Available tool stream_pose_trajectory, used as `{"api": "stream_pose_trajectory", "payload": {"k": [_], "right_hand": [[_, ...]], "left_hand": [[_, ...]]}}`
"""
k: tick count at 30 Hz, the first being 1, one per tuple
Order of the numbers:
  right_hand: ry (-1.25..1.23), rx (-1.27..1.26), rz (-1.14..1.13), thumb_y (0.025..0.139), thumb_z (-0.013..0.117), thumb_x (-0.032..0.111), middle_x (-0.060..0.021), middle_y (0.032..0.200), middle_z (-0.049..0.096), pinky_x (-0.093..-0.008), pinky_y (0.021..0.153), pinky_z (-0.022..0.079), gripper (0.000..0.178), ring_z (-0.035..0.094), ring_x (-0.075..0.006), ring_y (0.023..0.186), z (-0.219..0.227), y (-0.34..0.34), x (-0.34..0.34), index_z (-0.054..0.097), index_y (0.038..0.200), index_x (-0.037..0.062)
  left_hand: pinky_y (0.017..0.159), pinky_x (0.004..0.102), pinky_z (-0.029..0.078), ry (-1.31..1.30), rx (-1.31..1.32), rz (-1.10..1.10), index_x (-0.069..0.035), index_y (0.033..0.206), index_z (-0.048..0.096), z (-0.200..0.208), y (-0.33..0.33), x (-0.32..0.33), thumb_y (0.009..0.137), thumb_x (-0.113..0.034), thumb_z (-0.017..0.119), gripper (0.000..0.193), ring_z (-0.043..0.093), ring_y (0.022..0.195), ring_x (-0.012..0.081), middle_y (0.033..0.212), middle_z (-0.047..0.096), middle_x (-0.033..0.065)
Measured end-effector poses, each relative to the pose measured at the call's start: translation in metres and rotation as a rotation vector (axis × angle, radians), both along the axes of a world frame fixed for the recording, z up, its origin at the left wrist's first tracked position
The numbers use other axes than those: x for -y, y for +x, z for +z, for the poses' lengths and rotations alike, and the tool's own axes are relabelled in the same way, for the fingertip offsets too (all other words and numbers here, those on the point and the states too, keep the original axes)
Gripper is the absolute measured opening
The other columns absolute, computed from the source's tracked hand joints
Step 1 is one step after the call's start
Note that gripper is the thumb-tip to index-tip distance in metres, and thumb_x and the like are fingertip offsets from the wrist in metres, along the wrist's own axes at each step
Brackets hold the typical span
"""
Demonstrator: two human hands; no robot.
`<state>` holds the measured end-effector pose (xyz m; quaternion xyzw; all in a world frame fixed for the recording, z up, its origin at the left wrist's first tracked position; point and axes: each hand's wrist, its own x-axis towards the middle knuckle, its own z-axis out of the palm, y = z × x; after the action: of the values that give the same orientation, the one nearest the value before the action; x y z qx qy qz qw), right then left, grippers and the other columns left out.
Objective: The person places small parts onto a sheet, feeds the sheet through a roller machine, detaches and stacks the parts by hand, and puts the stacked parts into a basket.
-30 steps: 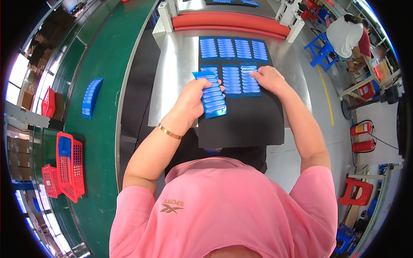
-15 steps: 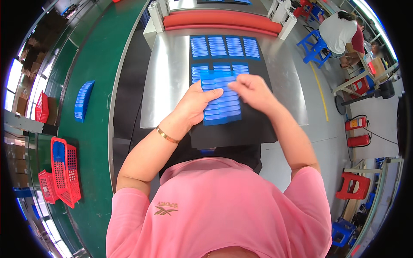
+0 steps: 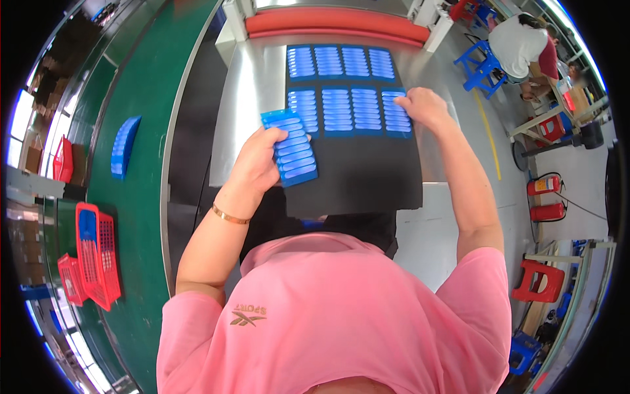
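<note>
My left hand (image 3: 261,157) grips blue sheets (image 3: 296,152) with rows of pale, elongated oval pieces, thumb on top. They are held tilted over the left edge of a black board (image 3: 357,174). Two rows of similar blue sheets lie on that board, the far row (image 3: 341,61) and the nearer row (image 3: 336,110). At the right end of the nearer row, my right hand (image 3: 426,107) pinches the edge of a blue sheet (image 3: 396,118) lying against the board. Some of its fingertips are hidden from sight.
Beyond the board, a red roller (image 3: 338,25) spans white end supports above the metal table (image 3: 239,111). On the green surface at left are a blue sheet stack (image 3: 125,148) and red baskets (image 3: 98,262). A person (image 3: 518,46) sits at far right on a blue stool (image 3: 482,65).
My hands have parted: the left moved left with its sheets, the right moved right with a sheet to the row's end. The nearer row now shows one more sheet.
</note>
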<state>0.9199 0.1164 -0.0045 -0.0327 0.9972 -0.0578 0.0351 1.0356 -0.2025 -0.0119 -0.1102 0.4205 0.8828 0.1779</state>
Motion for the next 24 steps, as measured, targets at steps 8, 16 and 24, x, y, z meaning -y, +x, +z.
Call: {"api": "stream_pose_trajectory", "payload": {"k": [8, 16, 24], "right_hand": [[-0.687, 0.21, 0.312, 0.086, 0.058, 0.039, -0.0184, 0.076, 0.063, -0.0386, 0.069, 0.046, 0.041, 0.062, -0.0316, 0.076, 0.011, 0.084, 0.096, 0.065, 0.08, -0.0011], [-0.755, 0.378, 0.261, 0.084, 0.06, 0.032, -0.0186, 0.065, 0.059, -0.0382, 0.059, 0.044, 0.038, 0.057, -0.0288, 0.058, 0.002, 0.111, 0.125, 0.061, 0.069, -0.0027], [-0.212, 0.098, 0.427, 0.086, 0.053, 0.033, -0.0169, 0.07, 0.064, -0.0435, 0.064, 0.049, 0.038, 0.062, -0.0352, 0.07, 0.003, 0.121, 0.141, 0.065, 0.067, 0.0021]], "left_hand": [[0.088, 0.0397, 0.052, 0.058, -0.088, -0.096, 0.002, 0.121, 0.049, -0.008, 0.023, -0.006, 0.085, -0.003, 0.061, 0.038, 0.062, 0.099, 0.0238, 0.111, 0.06, 0.0138], [0.08, 0.04, 0.054, -0.105, -0.033, 0.16, 0.003, 0.109, 0.052, -0.018, 0.028, 0.026, 0.086, -0.007, 0.053, 0.025, 0.064, 0.088, 0.0261, 0.099, 0.063, 0.0165], [0.078, 0.0404, 0.054, -0.036, -0.039, 0.186, 0.004, 0.106, 0.052, -0.022, 0.037, 0.041, 0.083, -0.007, 0.047, 0.026, 0.064, 0.085, 0.0277, 0.095, 0.063, 0.0179]]}}
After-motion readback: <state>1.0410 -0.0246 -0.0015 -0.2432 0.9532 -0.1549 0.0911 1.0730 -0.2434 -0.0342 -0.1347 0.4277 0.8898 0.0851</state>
